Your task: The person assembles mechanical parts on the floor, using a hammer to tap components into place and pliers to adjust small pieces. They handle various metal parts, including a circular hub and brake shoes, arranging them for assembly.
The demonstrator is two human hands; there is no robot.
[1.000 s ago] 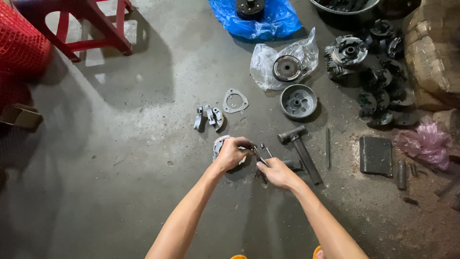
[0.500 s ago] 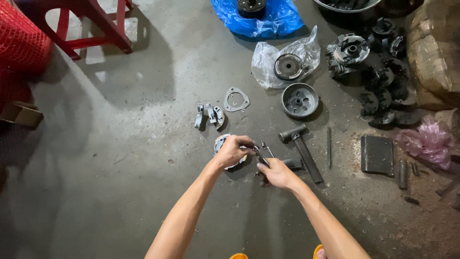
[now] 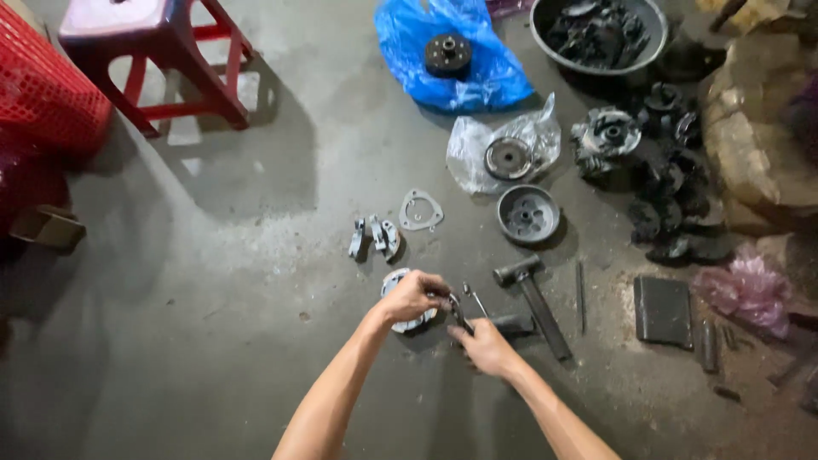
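From the head camera, looking down on a grey, stained concrete floor (image 3: 213,281): the left hand (image 3: 415,296) is curled down over a round, pale metal plate (image 3: 400,300) lying flat on the floor, fingers closed on its far edge. Just to the right of the plate, the right hand (image 3: 484,345) is clenched around the handles of a slim metal pair of pliers (image 3: 458,312), whose tip reaches toward the plate's edge by the left fingertips; whether it touches the plate cannot be told.

Taking the plate as landmark: just above it lie small curved grey metal shoes (image 3: 373,238), and beyond them a thin, flat, three-cornered gasket (image 3: 420,211). To its right a dark hammer (image 3: 532,295) lies with its blocky head up. Farther up and right sits a dull grey drum (image 3: 528,214), ribbed inside, then a crumpled clear plastic bag (image 3: 477,153) bearing a round disc. Well above, a glossy blue plastic bag (image 3: 409,43) holds a black wheel-shaped part. Far to the upper left stands a red plastic stool (image 3: 153,51).
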